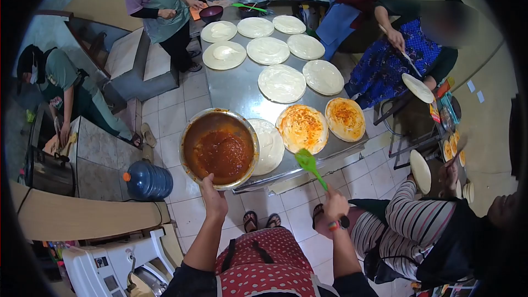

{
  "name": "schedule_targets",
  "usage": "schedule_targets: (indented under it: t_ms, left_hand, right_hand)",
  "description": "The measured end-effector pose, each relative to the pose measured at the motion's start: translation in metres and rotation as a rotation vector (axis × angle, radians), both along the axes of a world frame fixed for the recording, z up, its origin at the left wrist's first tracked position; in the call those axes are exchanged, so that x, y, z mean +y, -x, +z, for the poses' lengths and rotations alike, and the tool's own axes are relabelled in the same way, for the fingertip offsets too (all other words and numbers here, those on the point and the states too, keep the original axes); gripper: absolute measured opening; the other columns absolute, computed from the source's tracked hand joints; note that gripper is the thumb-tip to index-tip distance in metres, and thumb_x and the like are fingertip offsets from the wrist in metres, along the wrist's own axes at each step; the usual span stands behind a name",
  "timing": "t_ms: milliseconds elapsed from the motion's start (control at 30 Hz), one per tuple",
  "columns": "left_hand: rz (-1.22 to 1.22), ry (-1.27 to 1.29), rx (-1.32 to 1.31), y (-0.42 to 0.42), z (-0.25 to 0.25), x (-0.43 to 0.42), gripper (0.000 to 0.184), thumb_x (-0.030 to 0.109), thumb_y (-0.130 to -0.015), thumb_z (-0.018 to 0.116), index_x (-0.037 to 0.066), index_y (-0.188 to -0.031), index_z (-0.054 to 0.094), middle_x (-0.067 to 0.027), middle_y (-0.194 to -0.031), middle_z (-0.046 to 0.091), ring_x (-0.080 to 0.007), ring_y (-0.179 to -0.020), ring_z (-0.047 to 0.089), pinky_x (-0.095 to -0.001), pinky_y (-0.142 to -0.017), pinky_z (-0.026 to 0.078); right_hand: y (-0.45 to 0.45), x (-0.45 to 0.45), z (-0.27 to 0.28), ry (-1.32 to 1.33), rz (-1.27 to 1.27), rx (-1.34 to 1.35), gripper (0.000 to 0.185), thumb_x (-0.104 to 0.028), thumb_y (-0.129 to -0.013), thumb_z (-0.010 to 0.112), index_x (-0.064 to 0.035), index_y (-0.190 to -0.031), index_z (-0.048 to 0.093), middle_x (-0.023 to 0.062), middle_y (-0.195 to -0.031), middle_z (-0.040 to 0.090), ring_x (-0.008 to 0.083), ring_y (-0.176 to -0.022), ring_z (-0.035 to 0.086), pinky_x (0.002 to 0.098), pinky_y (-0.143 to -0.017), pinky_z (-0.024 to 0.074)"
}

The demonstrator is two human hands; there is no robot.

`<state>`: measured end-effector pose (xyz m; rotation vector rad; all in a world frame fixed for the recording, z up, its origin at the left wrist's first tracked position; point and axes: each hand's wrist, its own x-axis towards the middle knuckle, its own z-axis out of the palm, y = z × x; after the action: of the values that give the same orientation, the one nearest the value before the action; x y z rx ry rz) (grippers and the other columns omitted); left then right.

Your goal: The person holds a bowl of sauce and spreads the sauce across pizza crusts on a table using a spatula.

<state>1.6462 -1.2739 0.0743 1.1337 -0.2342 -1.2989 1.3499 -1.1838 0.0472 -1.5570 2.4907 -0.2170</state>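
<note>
My left hand point(213, 199) grips the lower rim of a round metal bowl point(193, 131), which is tilted toward me. Thick red sauce point(223, 154) lies in it. My right hand point(334, 207) is closed around the handle of a green spatula point(306, 161), its head over the table's near edge. Beside that head lies a round flat dough base point(301, 124) with white spread and orange-red sauce. Another sauced base point(345, 119) sits to its right. Partly hidden behind the bowl is a plain white-coated base point(270, 151).
Several white-coated bases point(281, 83) cover the metal table point(234, 91). Bowls and tubs stand on the far counter point(283, 0). Co-workers stand around; one point(423, 220) is close on my right. A blue water jug point(149, 181) is on the floor at left.
</note>
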Motion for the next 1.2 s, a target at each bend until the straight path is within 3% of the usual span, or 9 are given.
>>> schedule_targets:
  t_ms: [167,267,367,400,633,767,833,1033,1200]
  left_hand:
    - [-0.094,0.121,-0.081,0.01,-0.012,-0.002,0.042,0.017,-0.079,0.043,0.003,-0.117,0.034,-0.0078,-0.113,0.043,-0.0177,-0.104,0.042,-0.0319,-0.089,0.034]
    - [-0.109,0.088,-0.192,0.028,-0.027,-0.012,0.039,0.02,-0.077,0.045,0.002,-0.111,0.039,-0.0081,-0.11,0.045,-0.0181,-0.099,0.046,-0.0307,-0.086,0.036]
    - [-0.264,0.117,-0.301,0.043,-0.035,-0.022,0.041,0.02,-0.077,0.044,0.001,-0.113,0.038,-0.0083,-0.111,0.044,-0.0166,-0.098,0.045,-0.029,-0.086,0.035]
    - [-0.379,0.13,-0.339,0.046,-0.028,-0.024,0.054,0.016,-0.078,0.041,0.001,-0.126,0.022,-0.0124,-0.121,0.035,-0.0219,-0.11,0.035,-0.0304,-0.094,0.027]
    - [-0.572,0.246,-0.446,0.057,-0.042,-0.079,0.069,0.017,-0.075,0.04,0.0,-0.132,0.005,-0.0195,-0.131,0.019,-0.0272,-0.12,0.024,-0.0313,-0.099,0.019]
    - [-0.754,0.272,-0.594,0.034,-0.042,-0.117,0.069,0.02,-0.075,0.039,-0.003,-0.131,0.005,-0.0218,-0.133,0.013,-0.0295,-0.124,0.017,-0.032,-0.101,0.015]
    - [-0.824,0.302,-0.53,0.02,-0.051,-0.136,0.069,0.02,-0.075,0.04,-0.004,-0.13,0.006,-0.0227,-0.133,0.014,-0.0304,-0.123,0.018,-0.0325,-0.101,0.014]
    - [-1.015,0.324,-0.414,-0.015,-0.055,-0.163,0.068,0.018,-0.074,0.041,-0.002,-0.13,0.009,-0.0217,-0.129,0.024,-0.0285,-0.12,0.024,-0.0325,-0.099,0.02]
    - [-0.86,0.252,-0.197,-0.041,-0.055,-0.171,0.054,0.015,-0.074,0.042,-0.002,-0.123,0.025,-0.0149,-0.119,0.035,-0.0215,-0.109,0.035,-0.0315,-0.093,0.027]
  right_hand:
    - [0.012,0.013,0.017,0.225,-0.168,0.018,0.024,-0.017,-0.077,0.051,-0.0134,-0.1,0.058,0.0149,-0.075,0.059,0.0326,-0.066,0.058,0.0422,-0.057,0.0451]
    - [0.0,0.002,0.036,0.47,-0.007,-0.265,0.026,-0.017,-0.077,0.053,-0.0113,-0.102,0.058,0.0168,-0.077,0.059,0.032,-0.065,0.058,0.0402,-0.059,0.0454]
    - [-0.026,-0.018,0.071,0.348,0.26,-0.244,0.03,-0.015,-0.077,0.051,-0.0118,-0.107,0.054,0.0166,-0.08,0.058,0.0328,-0.066,0.057,0.0409,-0.058,0.0459]
    - [-0.034,-0.029,0.072,0.344,0.251,-0.245,0.03,-0.015,-0.077,0.051,-0.0118,-0.107,0.054,0.0166,-0.08,0.058,0.0328,-0.066,0.057,0.0409,-0.058,0.0459]
    - [-0.068,-0.07,0.051,-0.048,0.227,-0.049,0.027,-0.015,-0.08,0.046,-0.0094,-0.106,0.049,0.0157,-0.076,0.056,0.035,-0.068,0.057,0.0437,-0.057,0.0458]
    - [-0.092,-0.068,0.01,0.088,0.098,-0.743,0.024,-0.021,-0.086,0.042,-0.0073,-0.104,0.051,0.0117,-0.058,0.052,0.0268,-0.05,0.053,0.0346,-0.043,0.041]
    - [-0.119,-0.063,0.027,0.056,-0.426,-1.646,0.031,-0.028,-0.09,0.038,-0.0031,-0.102,0.051,-0.0014,-0.052,0.036,0.004,-0.037,0.027,0.0189,-0.033,0.0246]
    - [-0.19,-0.048,0.032,0.322,-0.55,-1.859,0.034,-0.031,-0.089,0.039,-0.0033,-0.106,0.047,-0.0026,-0.051,0.032,0.005,-0.035,0.022,0.0191,-0.031,0.0191]
    - [-0.21,-0.033,0.037,0.41,-0.665,-1.729,0.036,-0.033,-0.088,0.04,-0.0038,-0.107,0.048,-0.0029,-0.051,0.034,0.004,-0.036,0.024,0.0184,-0.032,0.0201]
